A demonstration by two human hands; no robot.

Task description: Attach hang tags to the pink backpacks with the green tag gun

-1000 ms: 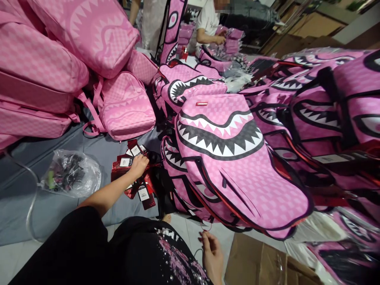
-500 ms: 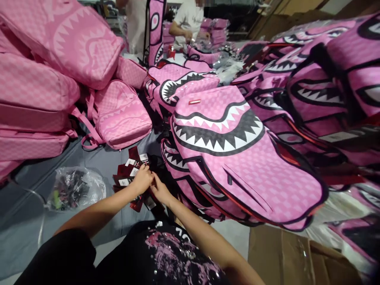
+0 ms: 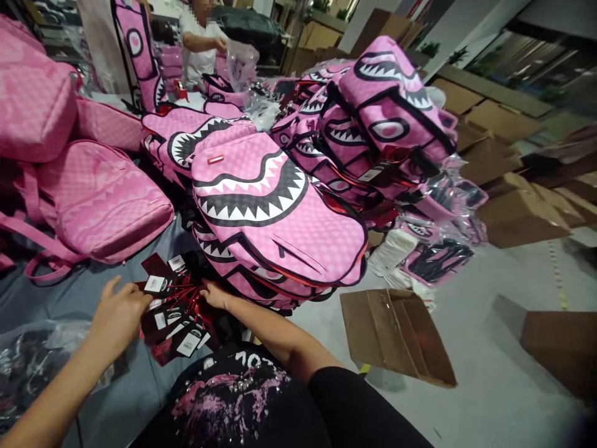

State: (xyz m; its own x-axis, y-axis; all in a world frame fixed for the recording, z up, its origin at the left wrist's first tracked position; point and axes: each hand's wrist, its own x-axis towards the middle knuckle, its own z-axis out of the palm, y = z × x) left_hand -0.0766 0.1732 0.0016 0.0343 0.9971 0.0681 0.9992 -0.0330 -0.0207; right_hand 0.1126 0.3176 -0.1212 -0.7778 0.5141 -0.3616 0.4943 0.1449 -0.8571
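Note:
A fanned bunch of dark red hang tags [image 3: 189, 342] with white labels and red strings lies on the grey-covered table, before the shark-mouth backpacks. My right hand [image 3: 214, 294] is closed on the gathered strings at the bunch's right side. At the left edge, my left hand [image 3: 122, 314] has its thumb side against a tag and seems to pinch it; the outer fingers are raised and the fingertips partly hidden. Just beyond my right hand lies a pink checkered backpack [image 3: 321, 233] with a black-and-white toothed mouth, on top of another like it.
Plain pink backpacks [image 3: 107, 199] are heaped at the left. A clear plastic bag [image 3: 51, 348] with dark contents lies by my left forearm. More shark-mouth backpacks [image 3: 392, 93] are piled at the back right. An open cardboard box [image 3: 396, 336] stands on the floor. Across the table, a person [image 3: 200, 43] handles plastic.
My hands, close together over the tags before, are now apart: the left has moved left, and the tags and strings are spread between them. My view has swung to the right.

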